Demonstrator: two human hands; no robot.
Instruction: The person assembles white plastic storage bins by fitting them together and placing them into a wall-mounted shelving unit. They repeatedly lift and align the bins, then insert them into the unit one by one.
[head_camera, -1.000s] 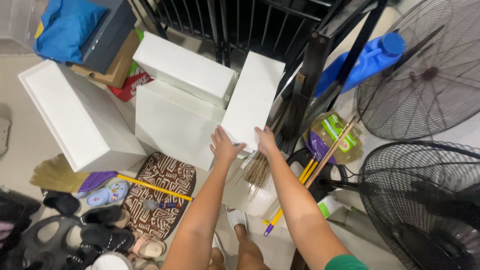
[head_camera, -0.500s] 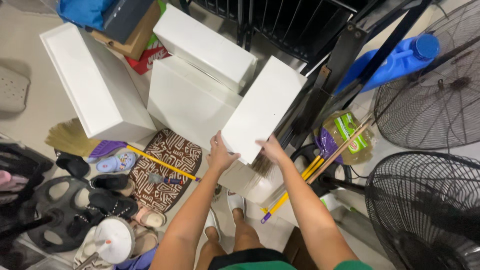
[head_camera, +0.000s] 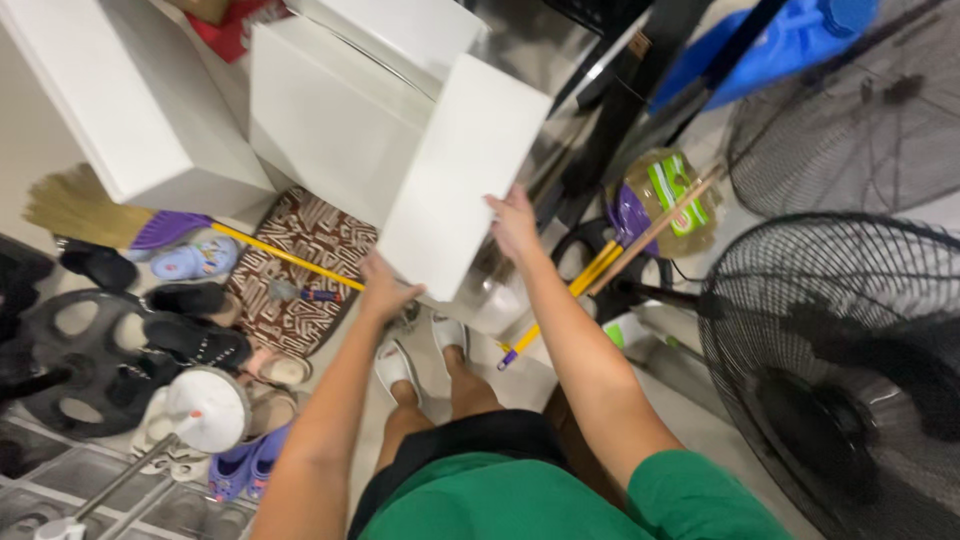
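My left hand (head_camera: 383, 293) grips the lower corner of a flat white board (head_camera: 462, 180), fingers curled under its bottom edge, and my right hand (head_camera: 513, 222) clasps the board's right edge a little higher up, thumb on the face. Between them I hold the board off the floor, tilted, its upper end leaning toward the dark metal frame (head_camera: 640, 90). Just behind the board's left edge stands a white cabinet box (head_camera: 330, 120), and further left a long white panel (head_camera: 130, 95) lies slanted. Below the board, my feet in white slippers (head_camera: 420, 350) stand on the pale floor (head_camera: 525, 385). Left of my left hand a brown patterned mat (head_camera: 300, 265) lies under a broom with a yellow handle (head_camera: 285, 256) and purple collar, with several pairs of shoes (head_camera: 190, 300) clustered beside it and a round fan base (head_camera: 205, 408) nearer me. Right of my right hand, yellow and wooden sticks (head_camera: 640, 240) lean against a clear bottle with a green label (head_camera: 670, 195). A black standing fan (head_camera: 850, 370) fills the right side, another fan grille (head_camera: 860, 110) above it, near a blue bag (head_camera: 790, 45).
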